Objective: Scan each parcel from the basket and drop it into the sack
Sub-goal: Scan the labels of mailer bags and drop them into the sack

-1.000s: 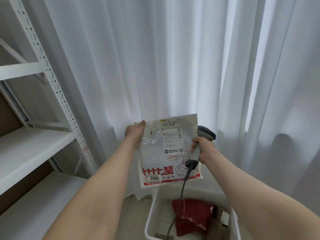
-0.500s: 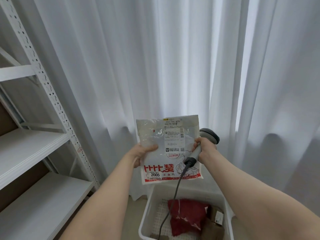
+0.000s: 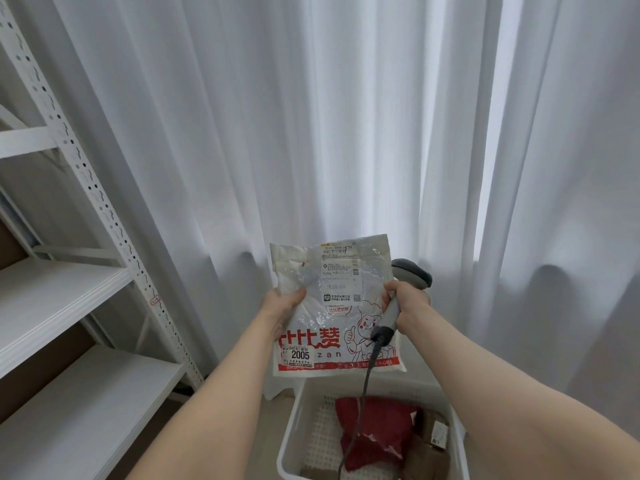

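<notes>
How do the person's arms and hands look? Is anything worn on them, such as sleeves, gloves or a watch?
Both are bare. The left forearm and the right forearm show no sleeve up to the picture's edge. The left hand and the right hand wear no gloves. No watch, bracelet or ring is visible; some fingers are hidden.
</notes>
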